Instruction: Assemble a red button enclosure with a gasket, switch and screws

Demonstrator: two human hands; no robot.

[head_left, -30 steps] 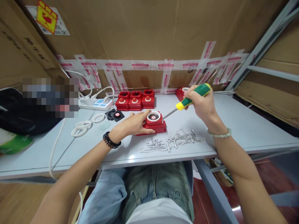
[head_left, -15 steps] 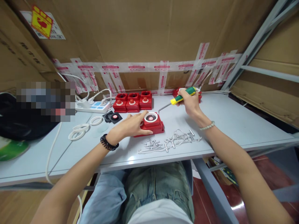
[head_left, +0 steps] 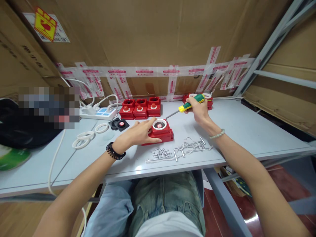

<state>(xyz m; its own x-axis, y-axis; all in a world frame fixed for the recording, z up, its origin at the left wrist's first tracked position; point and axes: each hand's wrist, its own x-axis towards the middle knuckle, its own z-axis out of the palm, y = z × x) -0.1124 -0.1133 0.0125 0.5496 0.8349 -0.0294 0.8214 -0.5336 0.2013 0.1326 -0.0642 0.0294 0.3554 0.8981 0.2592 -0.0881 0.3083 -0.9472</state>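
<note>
My left hand (head_left: 142, 132) grips a red housing (head_left: 164, 135) from its left side, thumb along the front and fingers behind. A white ring (head_left: 159, 124) with a black disc inside sits on top of the housing. My right hand (head_left: 198, 107) is closed around a green and yellow screwdriver (head_left: 190, 103), whose shaft points down to the left. Its tip is at the back right corner of the housing; whether a screw is on it is too small to tell. Loose screws (head_left: 161, 153) and metal pins with white cords (head_left: 191, 145) lie in front.
Several red units (head_left: 140, 111) stand behind my left hand, and more red parts (head_left: 209, 102) are behind my right hand. Black square pieces (head_left: 121, 124), white rings (head_left: 83, 140) and a power strip (head_left: 98, 113) are on the left. A cardboard wall (head_left: 148, 36) borders the back.
My right hand has moved slightly left with the screwdriver, and the tip has come down to the housing's back right corner. My left hand has stayed in place.
</note>
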